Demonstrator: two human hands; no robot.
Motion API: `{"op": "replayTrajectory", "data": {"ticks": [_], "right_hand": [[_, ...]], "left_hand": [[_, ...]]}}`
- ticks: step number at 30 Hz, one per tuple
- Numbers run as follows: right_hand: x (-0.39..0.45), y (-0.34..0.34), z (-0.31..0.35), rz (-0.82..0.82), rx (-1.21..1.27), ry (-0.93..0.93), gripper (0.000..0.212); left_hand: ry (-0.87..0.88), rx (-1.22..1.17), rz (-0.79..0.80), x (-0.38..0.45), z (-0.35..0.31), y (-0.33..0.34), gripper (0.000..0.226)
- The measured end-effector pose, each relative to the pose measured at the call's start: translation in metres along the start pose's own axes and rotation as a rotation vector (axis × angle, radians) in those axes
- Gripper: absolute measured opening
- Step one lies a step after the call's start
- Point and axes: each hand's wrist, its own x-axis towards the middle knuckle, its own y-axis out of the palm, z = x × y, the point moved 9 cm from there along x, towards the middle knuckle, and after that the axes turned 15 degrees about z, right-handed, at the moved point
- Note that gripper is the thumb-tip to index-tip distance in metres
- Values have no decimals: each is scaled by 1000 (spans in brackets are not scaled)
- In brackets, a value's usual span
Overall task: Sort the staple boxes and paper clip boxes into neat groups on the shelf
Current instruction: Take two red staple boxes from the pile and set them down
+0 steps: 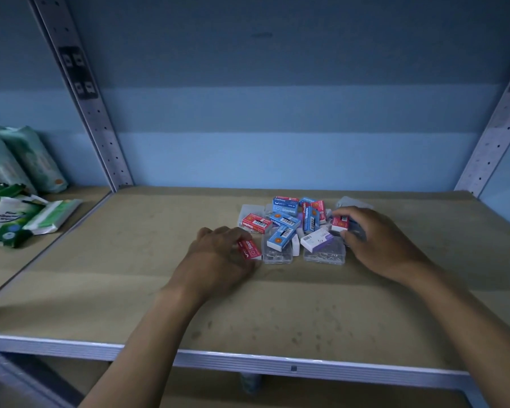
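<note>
A mixed pile of small boxes (286, 222) lies at the back middle of the brown shelf board (130, 260): blue, red and one purple-and-white staple box (317, 239), plus clear plastic paper clip boxes (277, 254). My left hand (218, 254) rests at the pile's left front edge, fingers closed on a red staple box (250, 249). My right hand (377, 242) is at the pile's right side, gripping another red staple box (340, 222) between thumb and fingers. A further clear box (324, 256) lies in front of the purple one.
Green and white wet-wipe packs (21, 201) lie on the neighbouring shelf to the left. Perforated metal uprights (100, 128) stand at the back left and back right (489, 148). The shelf's metal front rail (248, 360) runs below my forearms.
</note>
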Motion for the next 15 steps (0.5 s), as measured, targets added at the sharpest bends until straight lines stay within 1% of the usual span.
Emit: {"op": "replayTrajectory", "data": {"ticks": [4, 6, 8, 11, 15], "right_hand": [[-2, -4, 4, -33, -39, 9, 34], [-5, -7, 4, -49, -36, 33, 33], [-10, -10, 4, -74, -24, 49, 30], [-16, -19, 6, -121, 3, 30, 20], [-26, -33, 17, -179, 43, -12, 13]], "left_hand": [[7, -38, -14, -2, -1, -2, 28], [36, -47, -49, -5, -5, -7, 26], [39, -53, -69, -8, -7, -10, 27], [-14, -85, -48, -9, -3, -9, 37], [-58, -79, -7, -10, -4, -7, 57]]}}
